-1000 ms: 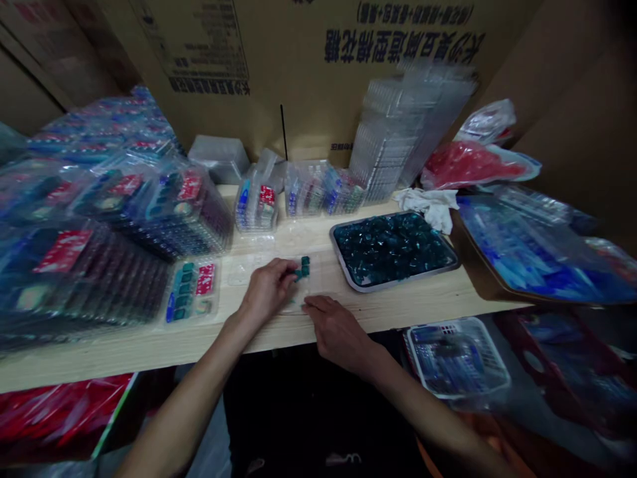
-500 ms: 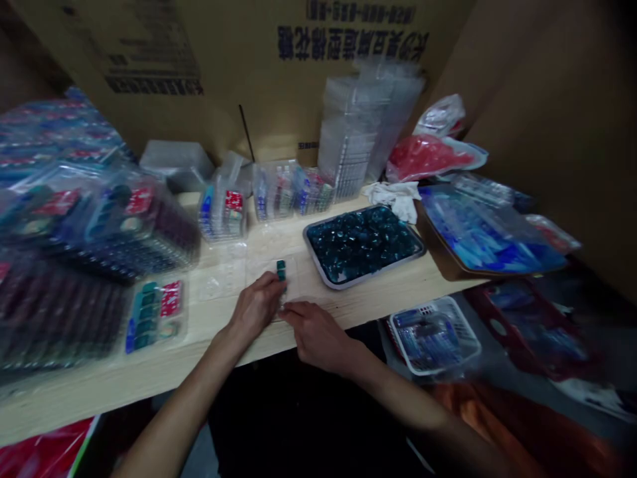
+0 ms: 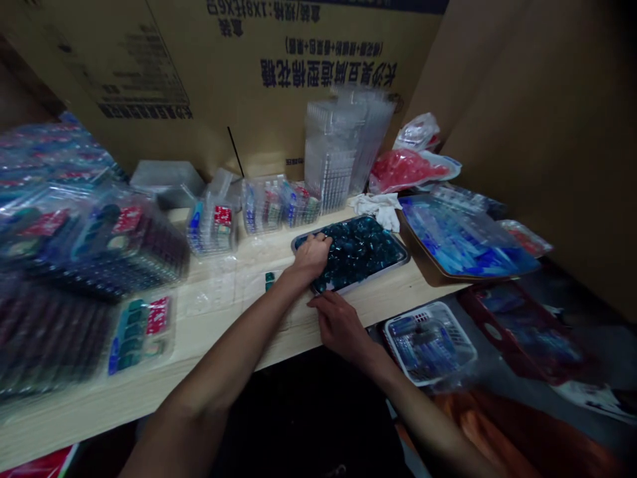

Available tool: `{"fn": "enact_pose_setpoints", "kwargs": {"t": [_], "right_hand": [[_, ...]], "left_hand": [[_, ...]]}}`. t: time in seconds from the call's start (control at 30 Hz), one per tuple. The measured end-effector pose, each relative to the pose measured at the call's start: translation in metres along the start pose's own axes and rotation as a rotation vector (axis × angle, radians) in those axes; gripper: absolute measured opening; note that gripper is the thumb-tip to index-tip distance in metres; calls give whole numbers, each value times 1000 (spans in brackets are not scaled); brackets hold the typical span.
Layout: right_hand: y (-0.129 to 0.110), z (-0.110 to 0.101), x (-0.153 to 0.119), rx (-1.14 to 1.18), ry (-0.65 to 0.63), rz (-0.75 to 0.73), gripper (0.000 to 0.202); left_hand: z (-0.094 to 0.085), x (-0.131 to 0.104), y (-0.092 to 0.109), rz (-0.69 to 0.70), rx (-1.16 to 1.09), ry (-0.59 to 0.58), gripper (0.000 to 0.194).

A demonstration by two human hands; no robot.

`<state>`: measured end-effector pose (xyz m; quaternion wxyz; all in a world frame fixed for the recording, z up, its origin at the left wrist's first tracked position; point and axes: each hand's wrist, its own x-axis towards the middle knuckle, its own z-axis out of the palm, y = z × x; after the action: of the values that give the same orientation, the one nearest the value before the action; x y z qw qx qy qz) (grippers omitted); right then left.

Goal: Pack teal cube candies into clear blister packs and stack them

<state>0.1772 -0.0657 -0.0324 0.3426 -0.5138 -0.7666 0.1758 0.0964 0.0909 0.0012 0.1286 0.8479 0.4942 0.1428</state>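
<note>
My left hand (image 3: 312, 255) is over the left end of a shallow tray (image 3: 358, 287), its fingers curled among shiny dark teal pieces (image 3: 368, 242). Whatever the fingertips grip is hidden. By the tray's front rim is my right hand (image 3: 343, 325), fingers drawn together; I cannot make out what is between them. Partly behind my left forearm lies a clear plastic blister tray (image 3: 253, 284) with a few teal pieces (image 3: 269, 279) in it. A filled blister pack (image 3: 141, 332) with teal pieces, a red packet and a blue item lies further left.
Stacks of filled packs (image 3: 134, 229) crowd the left side. Tall stacked clear trays (image 3: 331, 156) stand at the back, near a white cloth (image 3: 381, 209) and a red bag (image 3: 405, 169). A carton of blue packets (image 3: 462, 232) is on the right, a white basket (image 3: 430, 342) below.
My left hand has moved right from the clear blister tray into the tray of teal pieces. My right hand has shifted right to its front rim. The camera view has tilted up slightly.
</note>
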Motion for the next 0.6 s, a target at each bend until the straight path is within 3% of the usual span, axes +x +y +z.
{"fn": "enact_pose_setpoints", "kwargs": {"t": [0.1, 0.2, 0.3, 0.37, 0.43, 0.5, 0.6], "right_hand": [[4, -6, -5, 32, 34, -3, 33], [12, -16, 0, 45, 84, 12, 32], [21, -28, 17, 59, 188, 9, 29], [23, -35, 30, 61, 251, 12, 28], [20, -38, 40, 57, 268, 16, 29], [10, -36, 42, 52, 228, 5, 29], [-14, -20, 29, 83, 67, -56, 33]], "left_hand": [[5, 10, -1, -14, -27, 0, 22], [1, 4, -10, -52, -107, 69, 26], [-8, -7, -16, -163, -611, 169, 28], [-15, -20, -20, -248, -1040, 145, 23], [-26, -38, -24, -300, -1298, 96, 25], [-41, -60, -32, -346, -1409, 114, 33], [-63, -98, -50, -434, -1425, 184, 37]]}}
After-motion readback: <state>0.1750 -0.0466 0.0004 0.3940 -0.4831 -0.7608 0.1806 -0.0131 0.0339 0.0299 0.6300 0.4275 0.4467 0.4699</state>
